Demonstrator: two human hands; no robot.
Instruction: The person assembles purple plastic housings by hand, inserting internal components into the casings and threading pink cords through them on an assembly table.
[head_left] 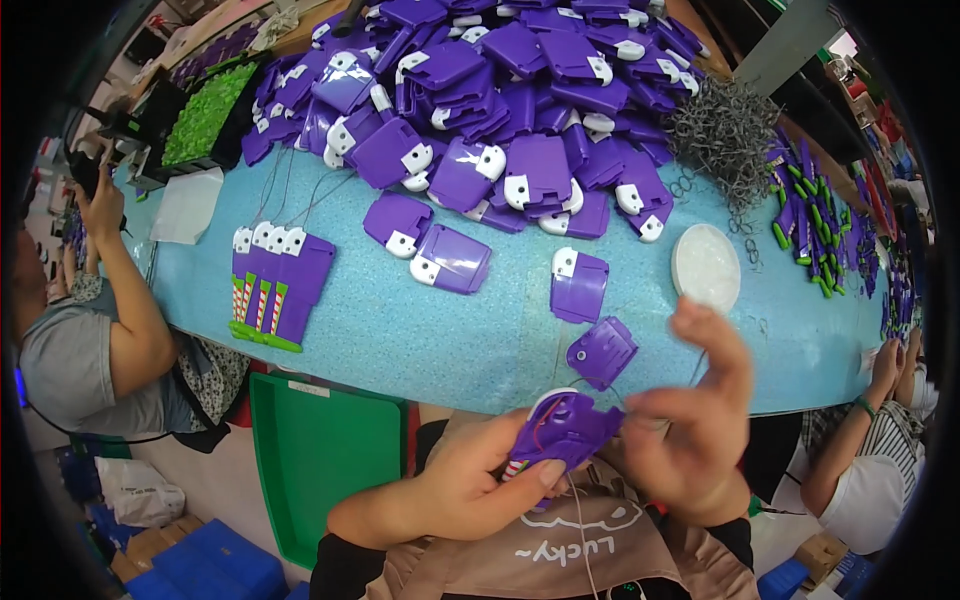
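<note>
My left hand grips a hollow purple plastic housing at the table's front edge. The housing has a white corner, a red wire inside and a red-and-white striped piece by my thumb. A thin cord hangs below it. Just to its right is my right hand, blurred, with its fingers apart and one raised toward the white round dish. I make out nothing held in it. Beyond the held part lie a loose purple piece and a purple housing with a white corner.
A large heap of purple housings covers the far side. Tangled dark metal rings and purple-green pieces lie right. At left are assembled purple pieces and a tray of green parts. A green bin stands below. People sit on both sides.
</note>
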